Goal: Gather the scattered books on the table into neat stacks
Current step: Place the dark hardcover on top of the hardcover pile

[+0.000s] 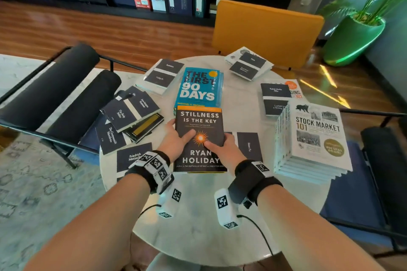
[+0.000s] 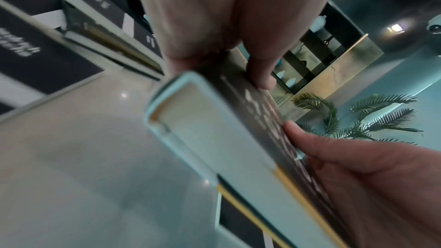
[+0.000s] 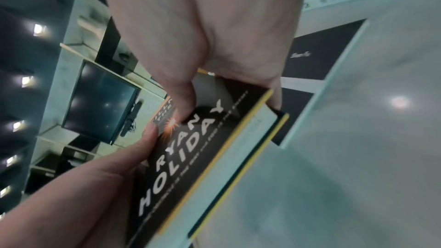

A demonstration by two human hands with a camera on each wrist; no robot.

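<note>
Both hands grip a dark hardcover book (image 1: 199, 125) titled "Stillness Is the Key" by Ryan Holiday, its cover marked by an orange sunburst and orange edging. The left hand (image 1: 176, 138) clasps its left edge, thumb on the cover; the right hand (image 1: 224, 149) clasps the right edge, thumb beside the sunburst. The book sits near the middle of the round white table (image 1: 198, 215), just in front of a blue book (image 1: 199, 88), "The First 90 Days". A white "Stock Market 101" stack (image 1: 312, 141) stands to the right; small dark paperbacks (image 1: 130, 110) lie scattered left.
</note>
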